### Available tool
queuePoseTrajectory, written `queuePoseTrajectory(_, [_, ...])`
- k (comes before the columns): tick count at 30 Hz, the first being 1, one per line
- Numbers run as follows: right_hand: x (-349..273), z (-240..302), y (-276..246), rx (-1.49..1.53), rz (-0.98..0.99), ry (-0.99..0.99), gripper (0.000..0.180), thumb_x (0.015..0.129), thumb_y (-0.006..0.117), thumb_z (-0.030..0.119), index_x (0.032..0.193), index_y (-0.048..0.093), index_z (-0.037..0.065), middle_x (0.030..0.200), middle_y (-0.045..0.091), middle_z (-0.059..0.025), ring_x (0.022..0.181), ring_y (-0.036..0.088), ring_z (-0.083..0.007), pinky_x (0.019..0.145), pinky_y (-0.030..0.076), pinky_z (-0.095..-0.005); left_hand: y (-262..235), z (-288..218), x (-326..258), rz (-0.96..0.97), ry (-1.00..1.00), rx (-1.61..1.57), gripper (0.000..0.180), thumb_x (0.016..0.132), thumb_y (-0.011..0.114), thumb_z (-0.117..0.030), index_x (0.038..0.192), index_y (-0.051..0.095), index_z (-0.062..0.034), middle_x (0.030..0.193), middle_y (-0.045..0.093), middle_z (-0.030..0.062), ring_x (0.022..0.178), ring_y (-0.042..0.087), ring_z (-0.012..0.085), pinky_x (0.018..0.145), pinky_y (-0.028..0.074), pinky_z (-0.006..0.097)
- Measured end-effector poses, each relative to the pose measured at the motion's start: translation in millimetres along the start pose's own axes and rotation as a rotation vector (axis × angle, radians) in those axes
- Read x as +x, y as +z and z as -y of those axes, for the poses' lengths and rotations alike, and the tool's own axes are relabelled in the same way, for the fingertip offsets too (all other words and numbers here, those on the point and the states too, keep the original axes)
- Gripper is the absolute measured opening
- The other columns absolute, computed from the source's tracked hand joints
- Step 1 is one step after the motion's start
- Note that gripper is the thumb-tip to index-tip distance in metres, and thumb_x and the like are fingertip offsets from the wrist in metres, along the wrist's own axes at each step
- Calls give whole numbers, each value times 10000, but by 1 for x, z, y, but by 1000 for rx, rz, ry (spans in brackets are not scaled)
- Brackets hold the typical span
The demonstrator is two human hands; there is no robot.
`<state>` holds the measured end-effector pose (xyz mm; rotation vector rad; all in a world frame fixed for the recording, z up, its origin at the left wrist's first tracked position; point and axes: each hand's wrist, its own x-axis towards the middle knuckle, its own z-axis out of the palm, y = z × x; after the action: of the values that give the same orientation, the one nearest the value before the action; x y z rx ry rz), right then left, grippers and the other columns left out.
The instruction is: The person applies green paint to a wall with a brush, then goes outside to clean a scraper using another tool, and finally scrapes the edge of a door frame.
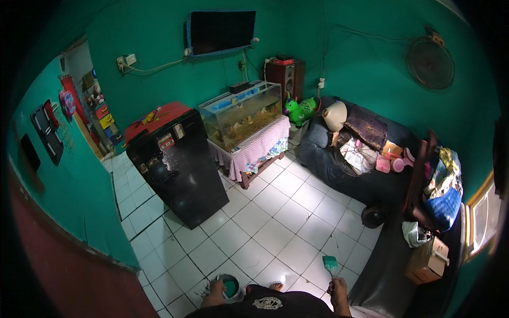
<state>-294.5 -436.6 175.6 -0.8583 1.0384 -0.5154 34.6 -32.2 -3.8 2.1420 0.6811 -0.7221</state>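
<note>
The flat-headed paintbrush (330, 263) is showing deep green bristles, while the round, pale-rimmed paint bucket (239, 290) is revealing green paint inside. The worn black cloth shirt (297, 305) is bearing a whitish printed emblem. Glossy white square floor tiles (286, 225) are forming a dark-lined grid. The tall black boxy refrigerator (185, 180) is carrying a red top; the draped fabric cloth (260, 139) is displaying pink-and-white stripes, and the plastered wall (159, 32) is showing dark green.

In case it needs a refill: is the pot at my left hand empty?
Not empty: green paint shows inside the pot. How deep it is, I cannot tell.
</note>
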Motion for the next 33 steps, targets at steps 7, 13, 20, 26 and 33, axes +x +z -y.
queuePoseTrajectory(7, [38,19,42,-27,-2,7,104,925,545,144,968,483,72,652,481,-31,465,408,-118,410,315,-268,9,-13,20,6,-133,-193,275,861,615,-204,822,653,66,712,666,143,606,675,249,557,532,363])
queuePoseTrajectory(13, [63,34,75,-20,24,1,93,927,521,134,970,479,63,650,470,-25,463,401,-110,411,325,-253,15,-40,23,-31,-82,-310,318,876,606,-229,766,637,68,652,652,147,556,651,231,525,516,354])
queuePoseTrajectory(20, [111,52,93,-171,185,4,168,916,550,214,920,538,46,652,488,-7,498,429,-108,440,375,-254,25,-64,16,-155,-63,-425,322,877,614,-231,812,632,84,704,660,166,559,656,235,498,519,363])
queuePoseTrajectory(26, [165,96,91,-153,364,-2,162,920,551,222,872,527,69,634,458,17,488,396,-80,425,343,-226,26,-69,-27,-226,-62,-557,271,864,626,-174,899,610,95,701,654,177,556,658,251,463,521,342])
queuePoseTrajectory(33, [207,144,45,-154,421,-31,169,918,553,214,810,513,91,612,442,29,448,370,-76,395,318,-227,61,-73,-93,-405,-178,-513,275,855,630,-187,868,610,86,632,632,157,492,622,233,441,507,345])
